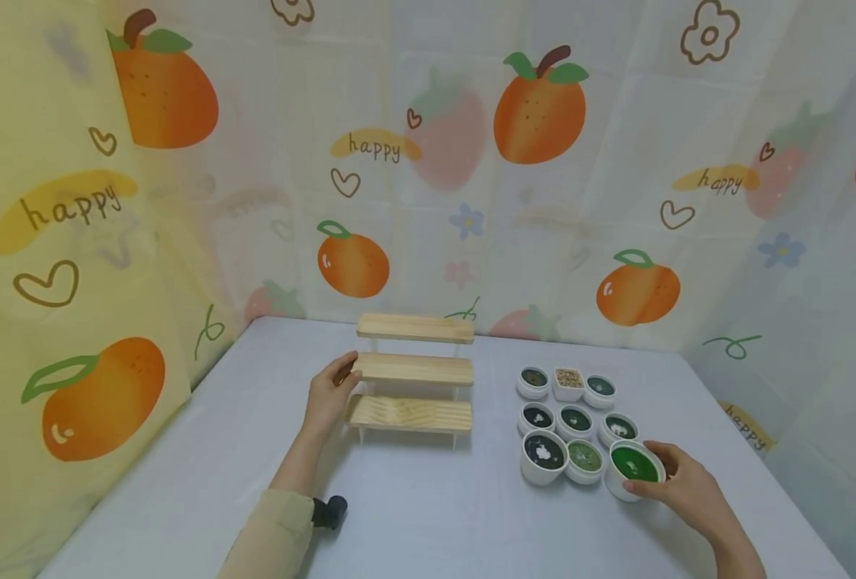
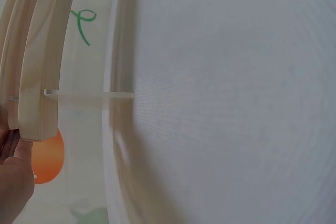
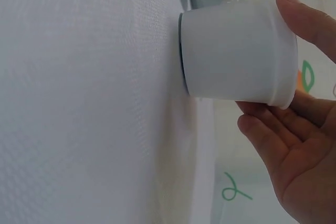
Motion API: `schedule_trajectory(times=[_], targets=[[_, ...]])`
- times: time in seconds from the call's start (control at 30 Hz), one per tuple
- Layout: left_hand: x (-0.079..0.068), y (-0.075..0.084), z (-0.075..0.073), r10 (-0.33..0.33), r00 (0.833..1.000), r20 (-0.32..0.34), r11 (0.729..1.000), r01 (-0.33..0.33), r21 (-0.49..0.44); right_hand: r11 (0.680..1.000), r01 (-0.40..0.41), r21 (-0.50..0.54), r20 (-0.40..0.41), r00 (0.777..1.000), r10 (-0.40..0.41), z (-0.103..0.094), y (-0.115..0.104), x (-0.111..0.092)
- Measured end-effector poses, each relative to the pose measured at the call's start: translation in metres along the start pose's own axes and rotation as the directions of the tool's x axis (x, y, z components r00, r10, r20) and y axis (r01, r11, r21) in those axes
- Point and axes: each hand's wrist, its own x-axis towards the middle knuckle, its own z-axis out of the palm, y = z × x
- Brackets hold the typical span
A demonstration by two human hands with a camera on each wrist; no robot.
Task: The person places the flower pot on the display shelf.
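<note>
A three-tier wooden display stand (image 1: 413, 368) with clear supports is on the white-covered table. My left hand (image 1: 330, 394) holds the left end of its middle board; in the left wrist view the thumb (image 2: 23, 153) is against a board's end, with the other fingers partly hidden. At the right, my right hand (image 1: 689, 486) grips a white cup (image 1: 634, 466) with green contents, thumb on the near side of the rim and fingers on the far side. In the right wrist view, the cup (image 3: 231, 53) looks to be at or just above the tabletop; I cannot tell which.
Several small white pots (image 1: 576, 420) with dark or green contents cluster left of and behind the gripped cup. Among them are a square pot (image 1: 569, 383) of pale grains and a taller dark-filled cup (image 1: 544, 457). A fruit-printed curtain (image 1: 428, 233) hangs behind the table.
</note>
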Motion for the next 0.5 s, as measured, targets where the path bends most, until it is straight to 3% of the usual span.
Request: schedule_trajectory(times=[0.5], targets=[[-0.0024,0.0074,-0.0005,0.003,1.0,0.005,1.0,-0.003,-0.02,1.0,0.005,0.012,-0.029,1.0,-0.005,-0.0082,-0.0035,-0.004]])
